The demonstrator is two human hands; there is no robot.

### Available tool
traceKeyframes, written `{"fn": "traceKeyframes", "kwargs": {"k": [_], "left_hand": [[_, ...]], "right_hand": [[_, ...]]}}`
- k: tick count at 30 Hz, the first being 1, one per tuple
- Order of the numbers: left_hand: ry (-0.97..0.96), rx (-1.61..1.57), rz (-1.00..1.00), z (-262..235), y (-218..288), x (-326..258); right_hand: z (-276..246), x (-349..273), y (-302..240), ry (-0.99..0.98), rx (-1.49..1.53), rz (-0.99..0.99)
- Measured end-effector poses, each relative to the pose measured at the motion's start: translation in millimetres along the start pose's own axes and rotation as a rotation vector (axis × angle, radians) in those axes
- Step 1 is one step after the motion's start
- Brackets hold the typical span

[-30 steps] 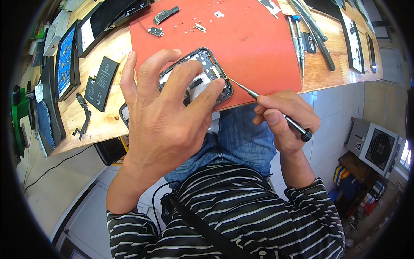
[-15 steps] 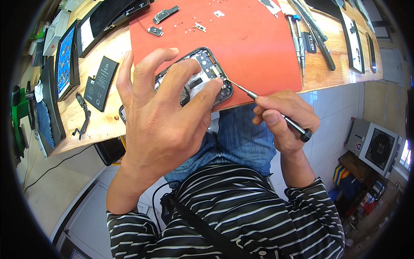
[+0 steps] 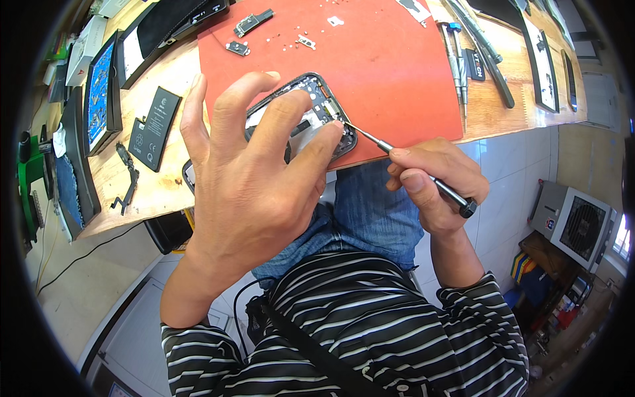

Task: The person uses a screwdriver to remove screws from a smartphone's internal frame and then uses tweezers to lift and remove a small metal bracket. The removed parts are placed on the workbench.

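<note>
Remotely, I see right fingers (image 3: 418, 182) gripping a slim metal screwdriver (image 3: 380, 143), tip up-left at the right end of the black rectangular phone frame (image 3: 317, 88) beneath spread left fingers (image 3: 284, 118).

So the left hand (image 3: 245, 165) blocks a big chunk of the open phone (image 3: 324, 109), no clue what's under the palm. A dark rounded corner (image 3: 188, 175) pokes out on the other side, can't tell if it's the same piece. The screwdriver (image 3: 374, 138) tip is too tiny to read, and the right hand (image 3: 440, 182) hides part of its handle. Specks on the red mat (image 3: 397, 79) are too small to identify, and the top edge chops the mat off.
</note>
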State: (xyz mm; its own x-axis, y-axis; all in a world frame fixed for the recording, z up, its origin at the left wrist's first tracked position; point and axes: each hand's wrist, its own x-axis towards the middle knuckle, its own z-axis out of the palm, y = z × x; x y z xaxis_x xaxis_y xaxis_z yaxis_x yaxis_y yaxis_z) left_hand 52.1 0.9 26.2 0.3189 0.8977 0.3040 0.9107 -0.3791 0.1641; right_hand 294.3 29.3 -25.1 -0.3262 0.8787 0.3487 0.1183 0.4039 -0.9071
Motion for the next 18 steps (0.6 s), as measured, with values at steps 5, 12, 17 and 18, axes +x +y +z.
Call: {"fn": "traceKeyframes", "kwargs": {"k": [5,12,17,18], "left_hand": [[0.021,0.017,0.008,1.6,0.8,0.6],[0.012,0.051,-0.003,2.1,4.4,0.7],[0.006,0.061,-0.001,1.4,6.1,0.9],[0.013,0.057,0.002,1.3,6.2,0.8]], "right_hand": [[0.0,-0.8,-0.7,0.010,0.020,0.020],[-0.7,0.8,-1.5,-0.008,-0.004,0.000],[-0.7,2.9,-1.6,-0.027,-0.048,-0.026],[-0.8,3.2,-1.8,-0.030,-0.049,-0.031]]}}
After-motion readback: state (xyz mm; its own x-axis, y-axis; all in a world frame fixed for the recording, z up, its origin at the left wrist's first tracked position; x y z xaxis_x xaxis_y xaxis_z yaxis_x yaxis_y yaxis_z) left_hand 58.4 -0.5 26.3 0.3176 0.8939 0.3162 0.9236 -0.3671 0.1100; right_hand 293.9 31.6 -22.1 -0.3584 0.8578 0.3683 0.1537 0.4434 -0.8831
